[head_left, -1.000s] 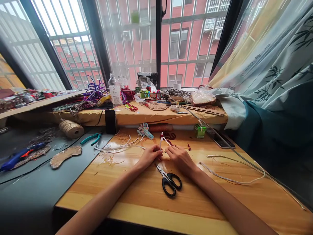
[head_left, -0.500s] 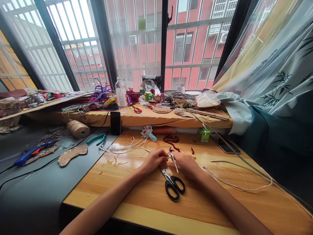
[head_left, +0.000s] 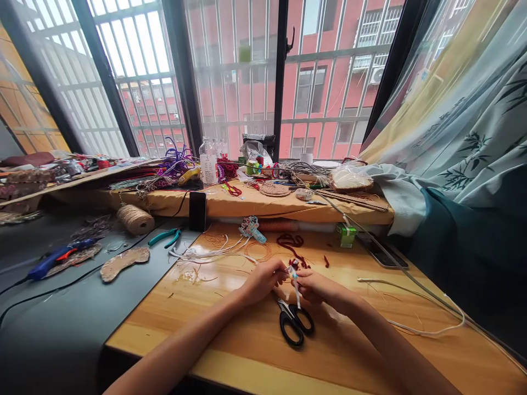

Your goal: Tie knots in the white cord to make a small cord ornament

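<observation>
My left hand (head_left: 265, 282) is closed, its fingertips pinching the upper end of a short white cord (head_left: 298, 296). From the other side my right hand (head_left: 319, 285) also pinches that cord between thumb and fingers, and its lower end dangles. What else may be inside the fingers is too small to make out. Just below both hands lies a pair of black-handled scissors (head_left: 295, 323), blades pointing away and partly under the hands. Behind the fingertips a dark red cord (head_left: 291, 241) curls over the wooden table (head_left: 230, 345).
White cords (head_left: 206, 252) and thin orange wire (head_left: 257, 251) lie left of the hands. Teal pliers (head_left: 164, 237), a twine spool (head_left: 135, 219) and a blue glue gun (head_left: 57, 258) rest on the grey surface. Toward the right are a green box (head_left: 346, 235) and a phone (head_left: 382, 252).
My hands have drawn slightly apart, and a small gap shows between their fingertips. The white cord hangs more upright. The whole view has shifted a little.
</observation>
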Tool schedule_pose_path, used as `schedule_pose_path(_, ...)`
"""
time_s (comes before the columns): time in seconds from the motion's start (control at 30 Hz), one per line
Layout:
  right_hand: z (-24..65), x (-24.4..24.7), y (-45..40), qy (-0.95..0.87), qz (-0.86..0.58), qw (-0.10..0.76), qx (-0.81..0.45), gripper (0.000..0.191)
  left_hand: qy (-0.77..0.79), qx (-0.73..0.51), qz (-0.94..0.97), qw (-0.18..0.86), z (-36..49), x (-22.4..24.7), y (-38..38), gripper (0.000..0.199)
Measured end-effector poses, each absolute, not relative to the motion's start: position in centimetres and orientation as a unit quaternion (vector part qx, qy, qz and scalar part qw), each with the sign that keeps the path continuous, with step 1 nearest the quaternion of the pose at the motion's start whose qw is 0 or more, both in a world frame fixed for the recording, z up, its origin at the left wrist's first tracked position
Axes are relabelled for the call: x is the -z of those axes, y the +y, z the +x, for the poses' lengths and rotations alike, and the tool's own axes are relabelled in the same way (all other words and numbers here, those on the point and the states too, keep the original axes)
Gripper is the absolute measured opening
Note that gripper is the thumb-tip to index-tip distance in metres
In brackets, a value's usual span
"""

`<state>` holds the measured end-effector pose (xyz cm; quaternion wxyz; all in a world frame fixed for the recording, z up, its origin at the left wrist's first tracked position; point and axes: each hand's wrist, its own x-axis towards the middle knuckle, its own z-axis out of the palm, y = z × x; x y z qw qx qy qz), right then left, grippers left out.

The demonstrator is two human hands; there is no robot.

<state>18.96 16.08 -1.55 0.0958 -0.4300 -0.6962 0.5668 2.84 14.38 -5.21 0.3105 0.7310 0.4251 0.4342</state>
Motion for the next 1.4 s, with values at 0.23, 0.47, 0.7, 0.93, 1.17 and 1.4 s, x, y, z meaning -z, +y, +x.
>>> schedule_pose_path(0.23,17.6,1.5,14.9,-0.641,-0.435,0.198,-0.6,0.018,0.458,-0.441,0.727,0.26,2.4,4.8,14.7,0.014)
schedule_pose_path(0.47,17.5,3.3,14.7,-0.871,-0.43,0.236,0.006,0.023,0.473,-0.452,0.675,0.342,2.4,4.5,14.9,0.017)
schedule_pose_path(0.7,18.0,3.4,15.3,-0.873,-0.35,0.224,0.255,0.024,0.473,-0.448,0.685,0.326,2.9,4.0,14.5,0.019)
schedule_pose_path(0.93,18.6,3.8,16.1,-0.881,-0.331,0.224,0.253,0.024,0.444,-0.459,0.688,0.344,2.8,4.4,14.5,0.02)
schedule_pose_path(1.17,19.3,3.4,15.9,-0.921,-0.333,0.171,0.107,0.022,0.454,-0.431,0.724,0.291,2.6,4.2,14.3,0.018)
schedule_pose_path(1.4,18.8,2.7,15.9,-0.896,-0.385,0.187,0.12,0.023,0.463,-0.413,0.743,0.253,2.5,4.5,14.5,0.017)
